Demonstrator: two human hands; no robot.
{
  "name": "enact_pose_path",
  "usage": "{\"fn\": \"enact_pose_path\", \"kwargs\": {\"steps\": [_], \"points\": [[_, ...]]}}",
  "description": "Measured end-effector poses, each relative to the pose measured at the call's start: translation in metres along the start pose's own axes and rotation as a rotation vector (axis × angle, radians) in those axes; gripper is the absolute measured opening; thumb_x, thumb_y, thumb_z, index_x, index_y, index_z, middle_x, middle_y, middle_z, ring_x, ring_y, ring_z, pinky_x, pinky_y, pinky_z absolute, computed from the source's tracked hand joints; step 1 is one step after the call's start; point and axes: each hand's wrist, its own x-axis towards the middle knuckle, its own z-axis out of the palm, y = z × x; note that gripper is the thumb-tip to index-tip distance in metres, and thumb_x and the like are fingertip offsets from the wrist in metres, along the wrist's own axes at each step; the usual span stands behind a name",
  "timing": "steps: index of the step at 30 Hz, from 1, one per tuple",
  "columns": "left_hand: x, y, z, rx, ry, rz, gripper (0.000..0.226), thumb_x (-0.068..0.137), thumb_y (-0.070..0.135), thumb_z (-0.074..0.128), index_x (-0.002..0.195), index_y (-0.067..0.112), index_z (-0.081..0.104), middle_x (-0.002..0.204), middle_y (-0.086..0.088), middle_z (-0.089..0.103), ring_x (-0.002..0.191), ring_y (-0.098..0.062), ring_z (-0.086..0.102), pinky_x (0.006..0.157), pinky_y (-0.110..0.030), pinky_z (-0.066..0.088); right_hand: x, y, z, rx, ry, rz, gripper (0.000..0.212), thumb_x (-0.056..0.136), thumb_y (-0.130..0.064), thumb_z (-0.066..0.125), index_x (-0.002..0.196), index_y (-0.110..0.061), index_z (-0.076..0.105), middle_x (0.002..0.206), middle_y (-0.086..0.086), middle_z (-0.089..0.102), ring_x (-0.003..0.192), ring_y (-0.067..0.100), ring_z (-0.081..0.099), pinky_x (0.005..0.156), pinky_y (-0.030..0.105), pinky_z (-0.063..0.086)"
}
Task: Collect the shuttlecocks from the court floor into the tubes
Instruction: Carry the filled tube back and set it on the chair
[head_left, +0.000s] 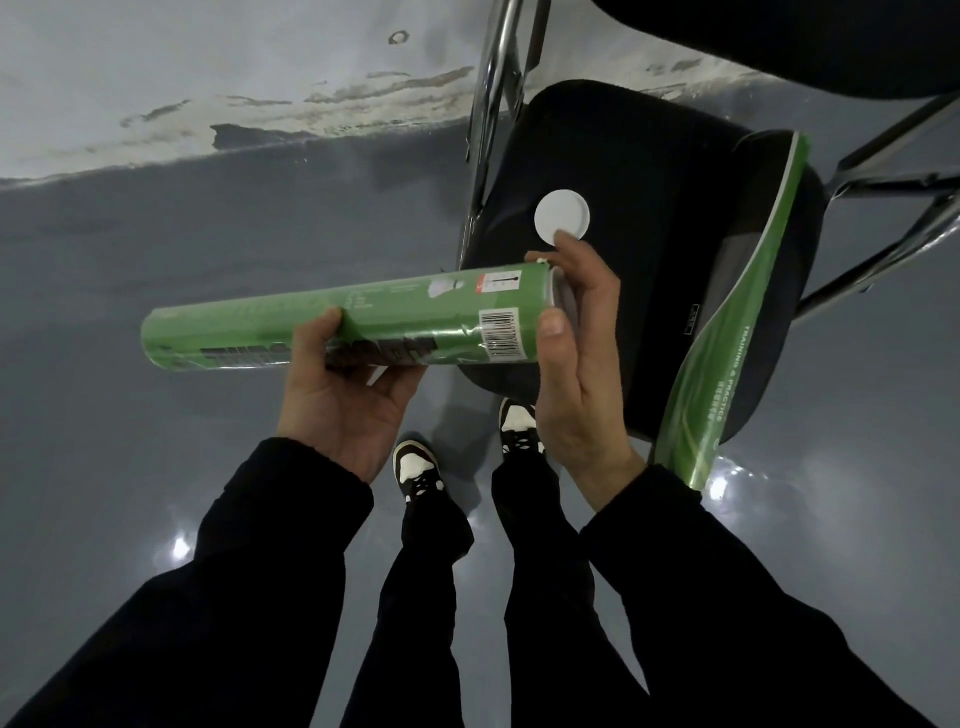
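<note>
Green cardboard tube (337, 325) lies roughly horizontal at chest height in the head view, held above the grey floor (156, 249). L hand (345, 392) grips it from underneath near mid-length, thumb curled over the near side, fingers wrapped round the far side. R hand (576, 358) is at the tube's right end: thumb against the barcode edge, fingers curled over the open mouth. Whether they pinch anything there can't be told; a small white bit shows at the top rim by the fingertips. No shuttlecock plainly visible.

Just beyond the R hand, a white round cap (562, 215) lies flat on the black padded seat of a chair (649, 218) w/ chrome legs. A second green tube (737, 322) lies diagonally across the seat's right side, its near end sticking out past the seat edge, close to the R sleeve.

Below: black sleeves, black trousers, black-and-white shoes (418, 467) on the glossy floor, beside the chair's front edge.
</note>
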Motion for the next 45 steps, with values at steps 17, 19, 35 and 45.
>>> {"fn": "enact_pose_path", "kwargs": {"steps": [17,19,35,45], "points": [[-0.009,-0.002,-0.003,0.073,0.033,-0.039,0.044,0.093,0.048,0.066,0.117,0.011,0.065,0.117,-0.01,0.071,0.103,-0.027,0.077,0.098,-0.048,0.06,0.013,-0.025,-0.014,-0.115,-0.146,0.101,0.035,0.092,-0.035,0.07,0.122,-0.034,0.052,0.112,-0.006,0.063,0.098,0.01,0.067,0.078,0.032,0.059],[0.005,0.017,-0.013,0.029,0.153,0.006,0.061,0.087,0.06,0.069,0.126,0.015,0.059,0.131,-0.013,0.062,0.112,-0.032,0.073,0.099,-0.055,0.058,0.012,-0.023,-0.023,-0.004,-0.07,0.125,0.031,0.094,-0.018,0.069,0.12,-0.025,0.054,0.104,-0.006,0.063,0.089,0.007,0.066,0.074,0.026,0.056],[0.055,0.051,-0.063,0.282,0.432,0.282,0.025,0.092,0.04,0.075,0.097,0.017,0.067,0.101,-0.003,0.068,0.097,-0.015,0.071,0.085,-0.035,0.063,0.009,0.021,-0.074,0.13,0.111,0.528,0.048,0.102,-0.064,0.035,0.146,-0.049,0.049,0.15,0.002,0.054,0.138,0.018,0.053,0.117,0.048,0.04],[0.046,0.02,-0.021,0.365,0.344,0.285,0.021,0.101,0.038,0.067,0.097,0.017,0.066,0.096,0.001,0.061,0.09,-0.011,0.064,0.079,-0.028,0.061,-0.012,0.045,-0.098,0.109,0.537,0.575,0.049,0.108,-0.051,0.033,0.14,-0.028,0.062,0.126,-0.004,0.071,0.111,0.004,0.068,0.102,0.023,0.052]]}}
